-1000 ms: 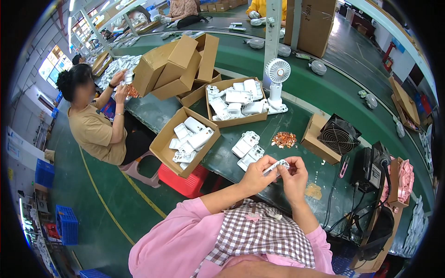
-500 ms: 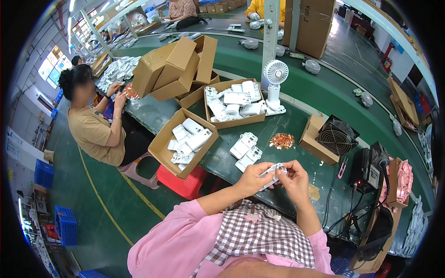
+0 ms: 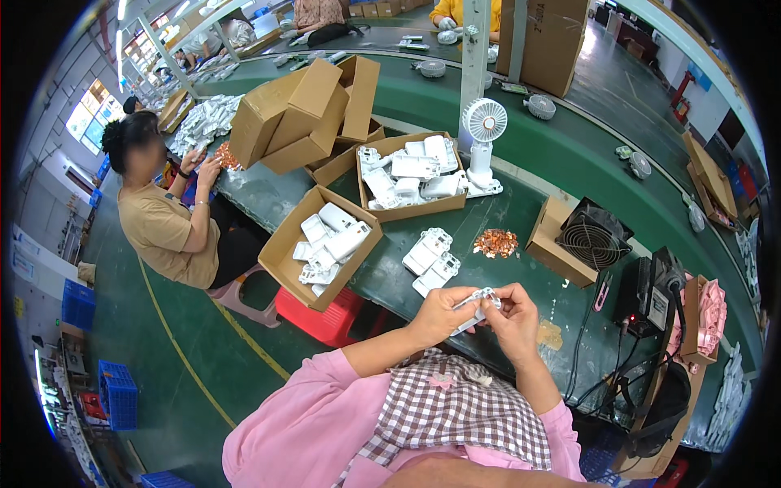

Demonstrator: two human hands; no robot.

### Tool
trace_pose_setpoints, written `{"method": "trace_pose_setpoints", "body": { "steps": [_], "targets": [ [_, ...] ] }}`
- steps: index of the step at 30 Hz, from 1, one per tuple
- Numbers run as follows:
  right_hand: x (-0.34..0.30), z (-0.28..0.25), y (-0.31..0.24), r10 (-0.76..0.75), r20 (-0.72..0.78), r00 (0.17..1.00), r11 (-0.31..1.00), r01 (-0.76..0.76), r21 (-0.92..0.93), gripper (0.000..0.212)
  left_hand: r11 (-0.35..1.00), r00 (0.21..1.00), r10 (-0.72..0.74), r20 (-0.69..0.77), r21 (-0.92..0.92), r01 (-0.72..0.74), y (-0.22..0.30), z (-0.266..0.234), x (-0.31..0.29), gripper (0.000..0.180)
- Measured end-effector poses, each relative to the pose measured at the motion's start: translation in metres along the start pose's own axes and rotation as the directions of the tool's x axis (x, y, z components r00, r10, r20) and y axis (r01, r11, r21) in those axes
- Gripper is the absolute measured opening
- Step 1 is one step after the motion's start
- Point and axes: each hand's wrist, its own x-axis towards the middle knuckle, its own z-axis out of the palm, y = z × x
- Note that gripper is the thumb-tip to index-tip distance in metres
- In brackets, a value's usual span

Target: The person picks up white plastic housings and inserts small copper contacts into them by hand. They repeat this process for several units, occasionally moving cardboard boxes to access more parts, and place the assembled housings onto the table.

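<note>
Left hand (image 3: 440, 315) and right hand (image 3: 512, 315) are pinching a white plastic housing (image 3: 467, 322) over a dark-green workbench (image 3: 521, 272); a green, yellow-lined floor (image 3: 220, 358) is extending leftward.

Smooth white plastic forms the casing (image 3: 467, 323) between your left hand (image 3: 438, 315) and right hand (image 3: 514, 323); the box (image 3: 285, 246) left of them is matt cardboard.

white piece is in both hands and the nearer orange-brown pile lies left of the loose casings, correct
Not quite: in the head view, the nearer orange-brown pile lies right of the loose casings. The white piece is in the left hand and right hand.
</note>
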Motion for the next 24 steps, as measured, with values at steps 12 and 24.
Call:
{"method": "trace_pose_setpoints", "body": {
  "steps": [12, 24],
  "targets": [
    [0.009, -0.004, -0.014, 0.120, 0.074, 0.990, 0.988, -0.111, -0.107, 0.017, 0.999, 0.998, -0.035, -0.046, 0.010, 0.035, 0.005, -0.002, 0.006, 0.029],
    [0.008, -0.002, -0.013, 0.109, 0.061, 0.992, 0.983, -0.099, -0.158, 0.015, 0.998, 0.996, -0.062, -0.059, 0.006, 0.063, 0.002, -0.004, 0.006, 0.029]
  ]
}}
